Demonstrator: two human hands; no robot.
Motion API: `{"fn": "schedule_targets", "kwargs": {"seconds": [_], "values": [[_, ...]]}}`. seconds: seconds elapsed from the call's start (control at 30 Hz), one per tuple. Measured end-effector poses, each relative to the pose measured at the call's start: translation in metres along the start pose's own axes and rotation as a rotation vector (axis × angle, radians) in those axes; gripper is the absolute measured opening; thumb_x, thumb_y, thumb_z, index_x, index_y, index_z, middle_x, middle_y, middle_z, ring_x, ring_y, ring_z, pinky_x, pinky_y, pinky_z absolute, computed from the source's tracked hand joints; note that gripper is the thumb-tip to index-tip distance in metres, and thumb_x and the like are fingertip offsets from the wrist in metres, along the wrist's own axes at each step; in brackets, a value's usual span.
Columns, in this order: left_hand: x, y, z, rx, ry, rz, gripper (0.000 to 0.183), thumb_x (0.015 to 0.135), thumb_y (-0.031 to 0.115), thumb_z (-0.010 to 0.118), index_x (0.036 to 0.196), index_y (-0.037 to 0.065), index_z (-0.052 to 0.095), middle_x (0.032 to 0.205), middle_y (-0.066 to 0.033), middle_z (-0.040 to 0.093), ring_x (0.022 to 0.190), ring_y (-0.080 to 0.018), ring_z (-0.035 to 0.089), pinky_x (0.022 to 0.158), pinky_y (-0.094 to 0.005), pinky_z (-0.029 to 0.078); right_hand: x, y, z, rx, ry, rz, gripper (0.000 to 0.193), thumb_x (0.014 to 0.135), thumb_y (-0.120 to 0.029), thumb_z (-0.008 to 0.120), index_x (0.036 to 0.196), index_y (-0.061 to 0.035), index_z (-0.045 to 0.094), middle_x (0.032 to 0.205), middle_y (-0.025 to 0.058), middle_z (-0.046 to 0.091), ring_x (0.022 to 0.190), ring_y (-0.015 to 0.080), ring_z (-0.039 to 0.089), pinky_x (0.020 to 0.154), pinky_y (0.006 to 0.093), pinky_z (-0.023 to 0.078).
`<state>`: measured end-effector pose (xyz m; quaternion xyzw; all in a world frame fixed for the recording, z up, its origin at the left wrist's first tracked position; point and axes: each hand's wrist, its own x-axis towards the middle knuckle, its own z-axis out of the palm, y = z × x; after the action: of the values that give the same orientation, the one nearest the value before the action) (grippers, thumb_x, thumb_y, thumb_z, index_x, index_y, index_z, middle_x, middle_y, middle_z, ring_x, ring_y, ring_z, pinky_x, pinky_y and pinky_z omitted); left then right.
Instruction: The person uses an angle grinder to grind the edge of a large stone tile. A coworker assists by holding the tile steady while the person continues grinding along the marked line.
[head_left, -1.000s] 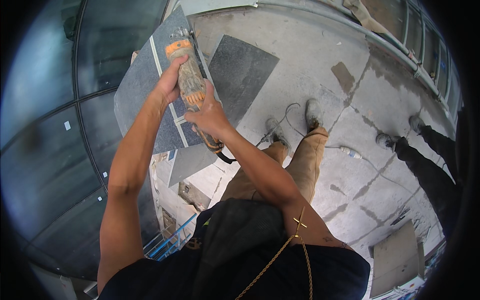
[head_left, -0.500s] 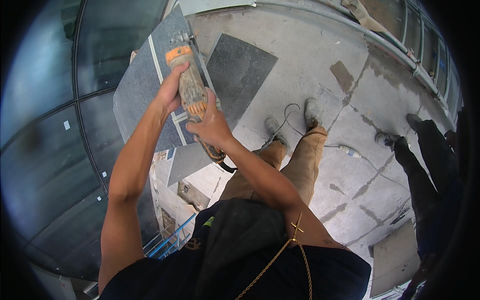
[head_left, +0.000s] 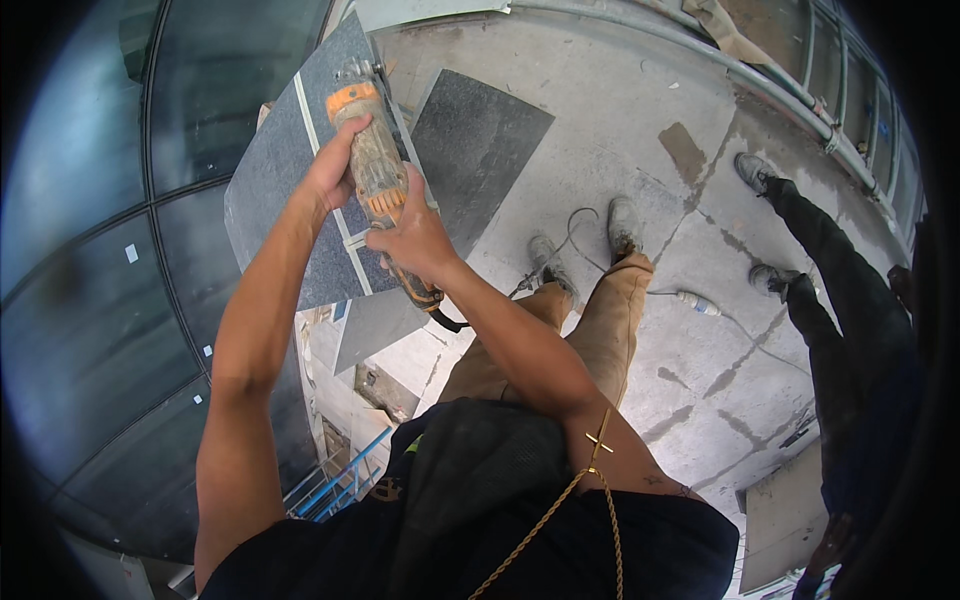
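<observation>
Both my hands are wrapped round a dusty orange and grey angle grinder (head_left: 376,165). My left hand (head_left: 336,165) grips its body just behind the orange collar. Lower down, my right hand (head_left: 418,238) closes on the rear handle, where a black cord leaves. The grinder's head lies over the right-hand edge of a dark grey stone slab (head_left: 270,190), which has pale tape strips across it. Its disc is hard to make out there. A second dark slab (head_left: 478,150) lies beyond, to the right.
Glass panels (head_left: 80,220) stand along my left. A metal rail (head_left: 760,80) runs across the far right. The cord and a pale cable connector (head_left: 697,303) lie on the concrete floor (head_left: 690,350). Another person's dark-trousered legs (head_left: 830,230) are at the right.
The grinder and both my hands have shifted slightly left and, at the handle, a little farther away. The other person's far foot has stepped forward and left.
</observation>
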<state>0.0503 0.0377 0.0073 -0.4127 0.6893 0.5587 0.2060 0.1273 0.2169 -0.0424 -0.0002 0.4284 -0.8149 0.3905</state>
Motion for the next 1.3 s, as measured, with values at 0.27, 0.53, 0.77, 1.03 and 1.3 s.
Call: {"fn": "schedule_targets", "kwargs": {"seconds": [0.27,0.53,0.77,1.03,1.3], "values": [[0.01,0.011,-0.004,-0.033,-0.038,-0.042,0.078,0.096,0.055,0.067,0.149,0.001,0.046,0.14,-0.0201,0.06,0.129,-0.0326,0.059,0.114,-0.0482,0.045,0.011,-0.008,-0.001,-0.01,0.004,0.019,0.108,0.079,-0.006,0.074,0.162,-0.0038,0.006,0.109,0.0241,0.069,0.073,0.0274,0.074,0.057,0.0369,0.061],[-0.008,0.004,0.009,-0.013,-0.03,-0.002,0.081,0.097,0.06,0.064,0.142,-0.005,0.05,0.123,-0.0235,0.066,0.114,-0.0329,0.068,0.105,-0.0487,0.053,-0.005,-0.005,0.0,0.001,0.015,-0.005,0.107,0.079,-0.006,0.074,0.161,-0.0061,0.006,0.106,0.0235,0.07,0.07,0.0273,0.073,0.057,0.037,0.06],[-0.018,-0.005,0.009,-0.033,-0.055,0.015,0.08,0.097,0.059,0.064,0.142,-0.005,0.049,0.122,-0.0225,0.066,0.114,-0.0322,0.067,0.105,-0.0478,0.053,-0.016,0.002,0.0,-0.02,-0.001,0.002,0.107,0.079,-0.008,0.075,0.161,-0.008,0.006,0.106,0.0228,0.07,0.07,0.0273,0.073,0.057,0.0378,0.06],[-0.025,-0.014,0.01,-0.04,-0.084,0.004,0.081,0.097,0.059,0.063,0.144,-0.005,0.047,0.124,-0.0226,0.065,0.115,-0.0325,0.066,0.106,-0.0474,0.053,-0.02,0.028,0.003,-0.088,0.047,-0.086,0.108,0.079,-0.008,0.077,0.161,-0.0082,0.007,0.114,0.0262,0.068,0.074,0.0298,0.075,0.059,0.039,0.062],[-0.019,-0.012,0.004,0.005,-0.072,-0.003,0.081,0.098,0.06,0.061,0.145,-0.003,0.046,0.126,-0.0238,0.066,0.117,-0.0336,0.066,0.107,-0.049,0.052,-0.018,0.015,0.002,-0.033,0.01,-0.026,0.109,0.079,-0.007,0.077,0.162,-0.0066,0.006,0.116,0.0268,0.068,0.076,0.0297,0.075,0.059,0.0376,0.062]]}}
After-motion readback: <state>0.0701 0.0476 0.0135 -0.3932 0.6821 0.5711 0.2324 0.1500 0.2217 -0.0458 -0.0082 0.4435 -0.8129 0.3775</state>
